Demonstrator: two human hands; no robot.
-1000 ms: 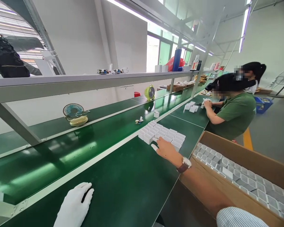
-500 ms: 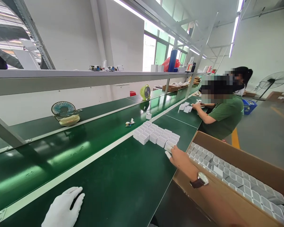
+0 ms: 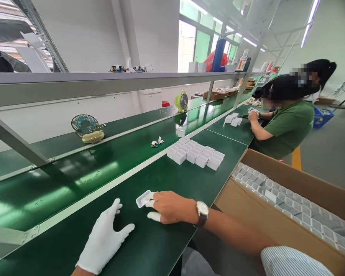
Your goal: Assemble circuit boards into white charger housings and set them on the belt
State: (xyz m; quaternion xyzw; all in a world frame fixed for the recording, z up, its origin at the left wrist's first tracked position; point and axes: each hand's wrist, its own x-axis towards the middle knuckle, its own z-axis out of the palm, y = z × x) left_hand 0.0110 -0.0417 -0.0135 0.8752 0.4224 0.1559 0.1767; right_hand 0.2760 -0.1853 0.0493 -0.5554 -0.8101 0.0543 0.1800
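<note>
My right hand (image 3: 171, 207), with white covers on some fingertips, pinches a small white plastic box (image 3: 144, 199) by its near end. The box is tilted above the green worktop (image 3: 126, 245), its hollow side partly showing. To the left, my left hand (image 3: 105, 234) wears a white glove and holds nothing. Its thumb and fingers are spread toward the box but apart from it. Farther back, a block of matching white boxes (image 3: 201, 160) stands in rows on the worktop. A single white box (image 3: 181, 132) stands behind that block.
An open cardboard carton (image 3: 235, 195) full of white boxes is at my right. A small circuit part (image 3: 157, 142) lies on the green belt (image 3: 83, 180). Behind it are a teal fan (image 3: 84, 123) and a lime-green fan (image 3: 181, 102). A co-worker (image 3: 293, 122) sits farther right.
My right hand has come from the block of boxes to the near worktop with one box. My left hand has moved up and right, its fingers now spread wider. The view has shifted.
</note>
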